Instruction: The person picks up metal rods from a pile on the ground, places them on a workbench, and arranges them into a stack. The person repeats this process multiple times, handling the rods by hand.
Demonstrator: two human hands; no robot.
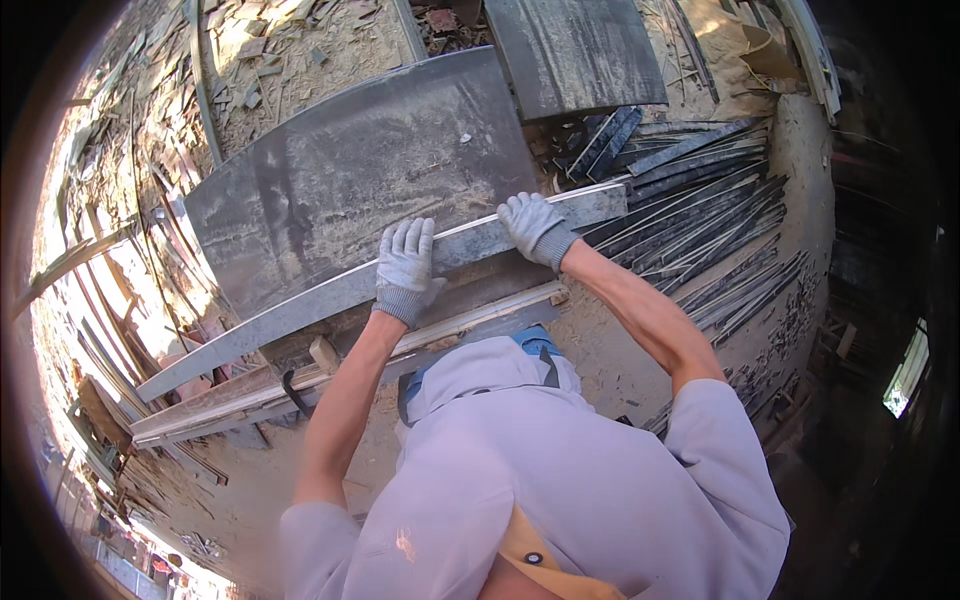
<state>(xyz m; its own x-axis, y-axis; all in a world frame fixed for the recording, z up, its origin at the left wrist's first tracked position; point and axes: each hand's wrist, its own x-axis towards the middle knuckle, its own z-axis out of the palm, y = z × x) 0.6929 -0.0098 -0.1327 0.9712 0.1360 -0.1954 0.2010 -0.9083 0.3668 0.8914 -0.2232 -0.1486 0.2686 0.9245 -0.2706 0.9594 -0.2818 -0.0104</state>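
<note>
A long grey board, its upper edge pale, slants across in front of me from lower left to upper right. My left hand, in a pale grey knitted glove, has its fingers hooked over that upper edge near the board's middle. Farther right, my right hand wears a matching glove and is curled over the same edge. Both hands grip the board; their fingertips are partly hidden. Directly beyond it lies a wide dark panel, dusty with sawdust.
A second dark panel lies at the far right. Below it spreads a heap of dark narrow strips. Between the board and my body runs a wooden rail with a small wood block beside it. Wood scraps litter the far-left ground.
</note>
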